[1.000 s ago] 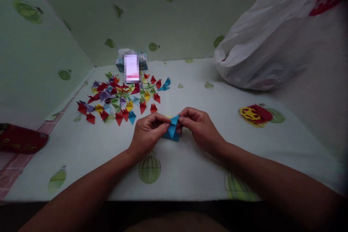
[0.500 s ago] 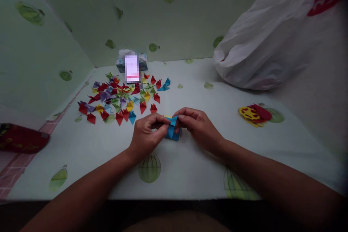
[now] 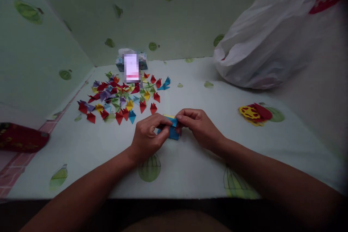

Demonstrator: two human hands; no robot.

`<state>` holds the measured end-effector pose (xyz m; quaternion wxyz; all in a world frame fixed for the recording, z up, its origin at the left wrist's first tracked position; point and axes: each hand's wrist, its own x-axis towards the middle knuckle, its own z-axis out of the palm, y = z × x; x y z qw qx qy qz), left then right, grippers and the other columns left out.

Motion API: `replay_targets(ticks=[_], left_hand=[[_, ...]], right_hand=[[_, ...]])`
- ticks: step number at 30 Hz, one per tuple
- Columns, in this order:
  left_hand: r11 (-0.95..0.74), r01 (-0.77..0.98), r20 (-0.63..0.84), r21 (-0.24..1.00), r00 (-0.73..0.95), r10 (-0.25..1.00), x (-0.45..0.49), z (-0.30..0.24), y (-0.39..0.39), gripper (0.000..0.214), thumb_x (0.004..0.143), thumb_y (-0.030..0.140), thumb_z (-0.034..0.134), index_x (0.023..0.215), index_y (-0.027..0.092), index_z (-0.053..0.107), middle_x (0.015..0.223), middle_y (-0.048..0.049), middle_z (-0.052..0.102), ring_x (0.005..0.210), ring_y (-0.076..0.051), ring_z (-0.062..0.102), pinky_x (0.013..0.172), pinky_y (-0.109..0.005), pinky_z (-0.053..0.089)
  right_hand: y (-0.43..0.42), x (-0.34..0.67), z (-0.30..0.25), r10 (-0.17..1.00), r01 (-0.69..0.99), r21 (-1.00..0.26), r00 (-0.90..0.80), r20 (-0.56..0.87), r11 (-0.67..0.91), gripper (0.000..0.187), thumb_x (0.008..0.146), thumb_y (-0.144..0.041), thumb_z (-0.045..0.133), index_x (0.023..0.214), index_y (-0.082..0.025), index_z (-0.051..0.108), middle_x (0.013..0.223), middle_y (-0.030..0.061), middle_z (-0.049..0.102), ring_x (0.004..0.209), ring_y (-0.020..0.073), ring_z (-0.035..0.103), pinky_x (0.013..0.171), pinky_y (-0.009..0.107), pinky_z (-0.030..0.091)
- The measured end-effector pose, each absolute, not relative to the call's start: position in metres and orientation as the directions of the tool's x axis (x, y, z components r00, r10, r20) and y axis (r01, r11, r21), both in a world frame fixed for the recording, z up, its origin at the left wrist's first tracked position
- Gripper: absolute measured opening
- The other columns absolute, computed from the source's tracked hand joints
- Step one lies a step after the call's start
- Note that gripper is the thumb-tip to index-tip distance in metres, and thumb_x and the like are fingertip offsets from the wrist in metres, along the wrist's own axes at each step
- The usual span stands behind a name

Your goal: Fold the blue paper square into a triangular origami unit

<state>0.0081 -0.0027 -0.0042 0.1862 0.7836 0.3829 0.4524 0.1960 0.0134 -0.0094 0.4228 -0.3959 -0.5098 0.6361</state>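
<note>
Between my hands is a blue piece of origami paper (image 3: pixel 174 133), partly folded, with a yellow strip along its top edge. My left hand (image 3: pixel 150 131) pinches it from the left, thumb and forefinger pressed on a raised blue flap. On the other side my right hand (image 3: pixel 199 127) grips the flap's right end between thumb and forefinger. Fingers hide part of the paper. Beyond my left hand lie several small folded paper cranes (image 3: pixel 119 116) in red, purple, green, yellow and blue, spread over the tabletop.
A lit phone screen (image 3: pixel 131 67), blurred out, leans at a tissue box (image 3: pixel 143 61) behind the cranes. A white plastic bag (image 3: pixel 252 54) bulges at the back right. Red and yellow cut-outs (image 3: pixel 255 113) lie on the right. A dark red packet (image 3: pixel 24 138) sits at the left edge.
My left thumb and forefinger have shifted slightly right along the flap, and more blue paper shows left of the thumb. My right hand keeps its pinch, almost in place.
</note>
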Motion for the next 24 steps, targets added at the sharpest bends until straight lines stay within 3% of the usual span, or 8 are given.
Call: replay_targets(ticks=[10,14,18,21,24], left_hand=[[-0.563,0.386,0.498,0.731,0.262,0.826,0.006,-0.008,0.002,0.015,0.082,0.006,0.062,0.084,0.018,0.071,0.079,-0.0028,0.074,0.068,-0.013,0.067,0.065,-0.025,0.055],[-0.669,0.382,0.575,0.638,0.343,0.743,0.007,-0.007,0.002,0.017,0.084,0.003,0.061,0.085,0.018,0.07,0.08,-0.0033,0.075,0.072,-0.014,0.069,0.068,-0.026,0.054],[-0.72,0.338,0.607,0.607,0.388,0.694,0.007,-0.01,0.001,0.017,0.086,0.004,0.061,0.087,0.018,0.07,0.082,-0.0028,0.076,0.075,-0.014,0.07,0.069,-0.025,0.055],[-0.583,0.301,0.503,0.755,0.305,0.809,0.008,-0.015,0.002,0.014,0.085,0.008,0.065,0.093,0.018,0.07,0.085,-0.002,0.075,0.075,-0.012,0.07,0.072,-0.023,0.056],[-0.302,0.126,0.269,0.945,0.223,0.937,0.011,-0.018,0.003,0.023,0.083,0.016,0.072,0.105,0.019,0.067,0.088,-0.0017,0.074,0.079,-0.012,0.071,0.073,-0.022,0.058]], right_hand=[[0.012,0.197,-0.008,0.955,-0.091,-0.994,-0.296,-0.028,-0.058,0.026,0.083,-0.041,0.07,0.074,-0.016,0.069,0.063,0.0004,0.066,0.061,0.0122,0.059,0.065,0.027,0.048],[0.013,0.197,-0.008,0.938,-0.049,-0.997,-0.343,-0.046,-0.067,0.042,0.088,-0.053,0.064,0.07,-0.016,0.068,0.064,0.0028,0.066,0.063,0.0133,0.059,0.067,0.028,0.048],[0.013,0.197,-0.01,0.936,-0.001,-0.998,-0.348,-0.06,-0.064,0.039,0.083,-0.051,0.071,0.069,-0.015,0.068,0.063,0.0015,0.066,0.062,0.0122,0.057,0.064,0.026,0.046],[0.013,0.197,-0.009,0.954,0.064,-0.998,-0.299,0.003,0.024,0.036,0.085,-0.047,0.069,0.068,-0.016,0.066,0.061,-0.0001,0.063,0.059,0.0114,0.055,0.061,0.025,0.044],[0.011,0.197,-0.009,0.964,0.186,-0.969,-0.237,0.116,0.163,0.034,0.091,-0.041,0.062,0.067,-0.016,0.062,0.058,-0.0015,0.057,0.056,0.0102,0.049,0.057,0.024,0.038]])
